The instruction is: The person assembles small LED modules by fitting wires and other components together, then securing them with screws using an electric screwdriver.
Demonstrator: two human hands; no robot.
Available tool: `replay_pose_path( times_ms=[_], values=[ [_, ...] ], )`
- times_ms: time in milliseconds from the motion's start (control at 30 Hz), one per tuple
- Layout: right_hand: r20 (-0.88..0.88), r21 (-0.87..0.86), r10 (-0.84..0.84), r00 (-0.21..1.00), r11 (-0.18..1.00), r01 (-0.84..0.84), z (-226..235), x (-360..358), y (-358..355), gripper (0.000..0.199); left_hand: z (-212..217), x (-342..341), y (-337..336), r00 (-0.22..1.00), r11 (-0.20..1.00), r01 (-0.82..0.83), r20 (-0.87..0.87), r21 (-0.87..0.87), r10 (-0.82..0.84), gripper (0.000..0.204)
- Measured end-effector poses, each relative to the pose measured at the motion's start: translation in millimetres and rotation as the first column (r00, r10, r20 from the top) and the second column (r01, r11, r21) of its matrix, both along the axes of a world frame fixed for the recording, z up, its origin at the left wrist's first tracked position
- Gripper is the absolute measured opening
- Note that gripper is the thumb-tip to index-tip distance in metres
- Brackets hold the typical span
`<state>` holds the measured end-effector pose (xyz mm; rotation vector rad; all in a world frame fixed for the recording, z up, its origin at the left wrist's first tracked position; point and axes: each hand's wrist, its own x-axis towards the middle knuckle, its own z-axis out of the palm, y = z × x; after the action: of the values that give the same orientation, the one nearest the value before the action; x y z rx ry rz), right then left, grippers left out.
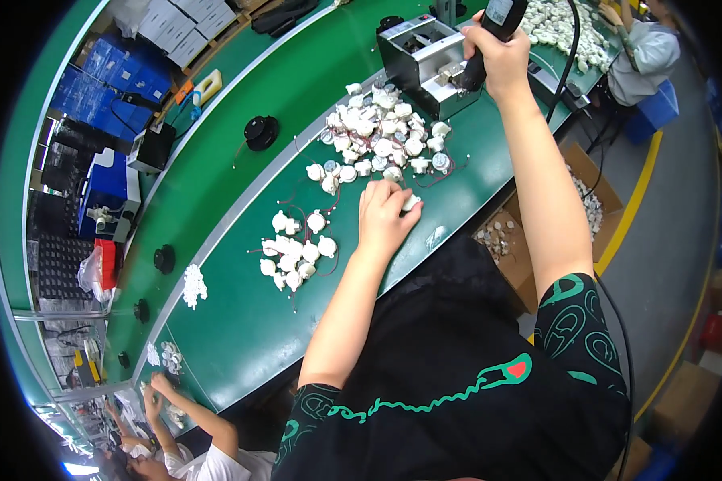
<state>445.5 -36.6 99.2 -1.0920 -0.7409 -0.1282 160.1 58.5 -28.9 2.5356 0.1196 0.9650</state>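
Note:
My left hand point(383, 215) is closed over the green bench, its fingertips pinching a small white round plastic part point(411, 202). My right hand point(501, 62) is wrapped around a black handheld tool point(502, 18), raised over the right end of a black and silver boxy machine point(427, 64). The tool's exact kind is not clear. Just beyond my left hand lies a heap of white round parts point(377, 124) with thin red and dark wires. A smaller group of the same parts point(298, 252) sits to its left.
Small white pieces point(194, 287) form a pile farther left. Black round fixtures point(261, 132) stand along the bench's far strip. Cardboard boxes point(598, 188) with white parts are below the right edge. Co-workers point(646, 60) work at far right and lower left point(217, 437).

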Motion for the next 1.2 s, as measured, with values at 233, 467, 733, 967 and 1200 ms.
replay_pose_path(
  times_ms=[233,467,733,967,1200],
  values=[
    [-0.020,-0.149,-0.287,0.958,0.948,0.281,0.8,33.1,16.6,0.019,15.7,-36.3,-11.6,0.998,0.994,-0.022,-0.057,0.106,0.028,0.027],
    [-0.057,-0.231,-0.216,0.975,0.953,0.198,-8.2,17.3,4.5,0.019,24.1,-84.3,5.7,0.993,0.988,-0.047,-0.099,0.146,0.062,0.025],
    [-0.094,-0.006,0.289,0.953,0.957,-0.291,-13.2,-91.2,-2.1,0.008,32.3,-4.0,40.9,0.983,0.999,0.044,-0.182,0.013,-0.041,0.034],
    [-0.194,0.063,0.414,0.889,0.910,-0.409,-11.5,-139.7,-3.6,0.010,8.5,25.1,60.5,0.958,0.980,0.192,-0.206,-0.054,-0.199,0.025],
    [-0.200,0.119,0.491,0.848,0.871,-0.476,-16.0,-144.3,4.9,0.016,10.3,18.7,53.7,0.959,0.927,0.179,-0.152,-0.328,-0.239,0.016]
  ],
)
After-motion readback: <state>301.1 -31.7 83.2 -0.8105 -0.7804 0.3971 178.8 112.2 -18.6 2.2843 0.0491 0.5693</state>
